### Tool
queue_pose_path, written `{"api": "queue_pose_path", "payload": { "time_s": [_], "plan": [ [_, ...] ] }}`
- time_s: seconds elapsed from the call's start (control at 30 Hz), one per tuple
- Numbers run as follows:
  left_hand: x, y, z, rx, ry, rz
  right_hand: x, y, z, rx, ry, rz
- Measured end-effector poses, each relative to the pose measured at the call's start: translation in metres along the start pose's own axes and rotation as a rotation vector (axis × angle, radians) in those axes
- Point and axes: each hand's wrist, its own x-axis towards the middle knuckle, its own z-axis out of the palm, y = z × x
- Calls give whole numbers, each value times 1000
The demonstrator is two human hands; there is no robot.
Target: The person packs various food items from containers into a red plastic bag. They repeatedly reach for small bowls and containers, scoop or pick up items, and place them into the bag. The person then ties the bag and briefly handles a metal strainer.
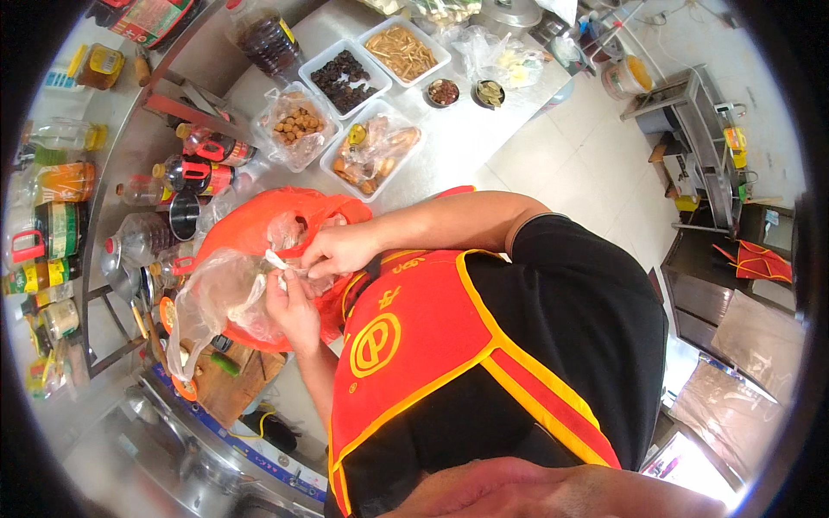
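Observation:
My right hand (340,251) reaches in from the upper side, its fingers pinching a twisted end of a clear plastic bag (217,285). Just below it, my left hand (295,311) grips the bag's gathered white neck between thumb and fingers. The two hands nearly touch. Under and around the clear bag spreads a red plastic bag (252,210), open at the top, with more clear plastic inside; its contents cannot be made out. Beyond the hands stand plastic tubs of dark dried pieces (346,79), tan strips (398,52), brown round pieces (298,126) and bagged mixed pieces (370,155).
Two small bowls, one of reddish spice (443,92) and one of dried leaves (489,94), sit on the steel table (447,152). Sauce bottles (214,146) crowd the left side, with shelves beyond. A wooden board (239,382) holding a green vegetable (225,364) lies below the bags.

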Motion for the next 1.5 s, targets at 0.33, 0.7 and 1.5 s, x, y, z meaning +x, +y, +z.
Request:
{"api": "queue_pose_path", "payload": {
  "time_s": [0.33, 0.7, 1.5],
  "plan": [
    [-18, 44, 37, 425, -115, 345, 13, -11, 29, -502, 91, -343],
    [-6, -20, 8, -319, -292, -2, -2, -31, -33, 302, -249, -70],
    [-10, -47, 2, 466, 346, 199, 3, -14, 11, -755, 413, -552]
  ]
}}
